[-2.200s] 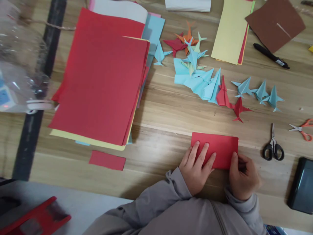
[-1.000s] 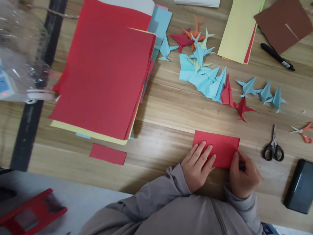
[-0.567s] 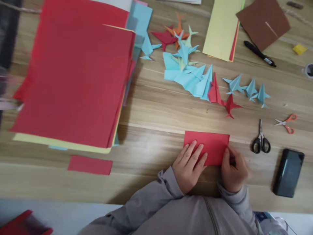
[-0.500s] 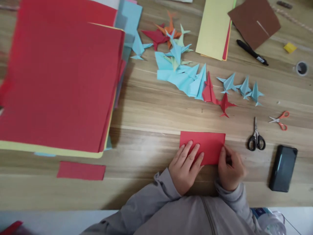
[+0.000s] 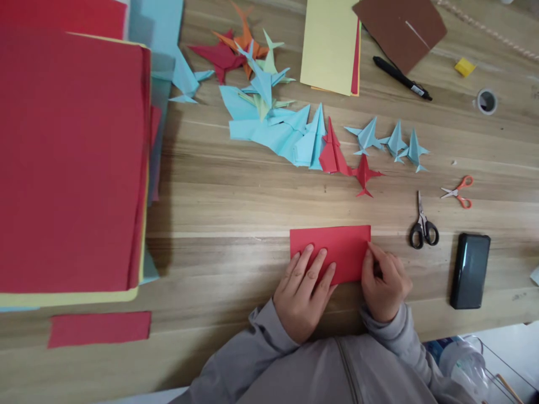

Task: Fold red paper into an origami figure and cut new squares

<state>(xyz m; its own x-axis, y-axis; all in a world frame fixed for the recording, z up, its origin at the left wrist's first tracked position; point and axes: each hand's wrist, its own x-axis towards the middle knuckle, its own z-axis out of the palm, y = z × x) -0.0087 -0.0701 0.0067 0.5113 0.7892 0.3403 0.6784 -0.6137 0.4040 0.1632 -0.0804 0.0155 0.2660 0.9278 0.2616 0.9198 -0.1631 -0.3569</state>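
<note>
A red sheet of paper (image 5: 337,247), rectangular and apparently folded, lies on the table in front of me. My left hand (image 5: 304,292) rests flat on its lower left part, fingers stretched out and a little spread. At the paper's right edge, my right hand (image 5: 385,280) is closed, thumb and forefinger pinching that edge. Beyond the paper lie a small red folded paper figure (image 5: 365,175) and a red folded piece (image 5: 332,151). To the right of my right hand are black-handled scissors (image 5: 422,227).
A large stack of red paper (image 5: 76,168) fills the left, with a red strip (image 5: 101,328) below it. Blue folded papers (image 5: 273,129) lie farther back. Orange-handled scissors (image 5: 461,192), a black box-shaped device (image 5: 470,272), a pen (image 5: 400,77) and a tape roll (image 5: 487,101) lie right.
The view has turned and shifted right, so most things appear farther left. My right hand is slightly higher along the paper's right edge; my left hand stays flat on the paper.
</note>
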